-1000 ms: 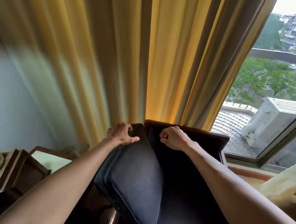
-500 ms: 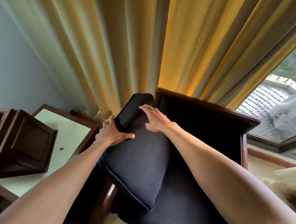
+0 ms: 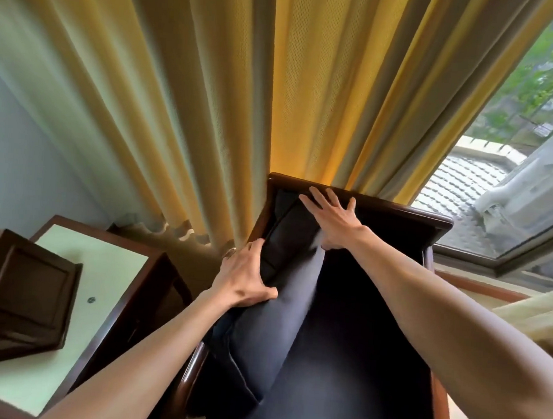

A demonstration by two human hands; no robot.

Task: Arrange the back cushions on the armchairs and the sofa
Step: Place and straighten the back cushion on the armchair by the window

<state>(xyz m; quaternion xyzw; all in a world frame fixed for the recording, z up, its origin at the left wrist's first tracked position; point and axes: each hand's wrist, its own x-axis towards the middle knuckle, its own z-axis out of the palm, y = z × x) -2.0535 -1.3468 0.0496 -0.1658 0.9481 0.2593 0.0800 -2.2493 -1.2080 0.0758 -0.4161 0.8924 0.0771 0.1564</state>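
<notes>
A: Where is the back cushion (image 3: pixel 282 294)?

B: In the armchair (image 3: pixel 383 213), standing on edge along its nine o'clock side, dark blue, its upper end up near the wooden top rail at twelve o'clock and its lower corner down toward six o'clock on the seat.

A: And the hands?

B: The left hand (image 3: pixel 244 279) grips the cushion's outer edge, thumb lying across the front face and the fingers wrapped behind, out of sight. The right hand (image 3: pixel 333 220) lies flat with fingers spread straight, palm pressed on the upper part of the cushion, fingertips reaching the top rail. It holds nothing; it just presses.

A: What stands around the chair?

B: A yellow curtain (image 3: pixel 244 92) hangs behind it from ten to one o'clock, its hem touching down beside the chair. At eight o'clock is a side worktop (image 3: pixel 106 282) with a pale top and dark wooden frame, carrying a dark wooden box (image 3: pixel 17 292). At two o'clock a window (image 3: pixel 506 179) shows a tiled roof and trees.
</notes>
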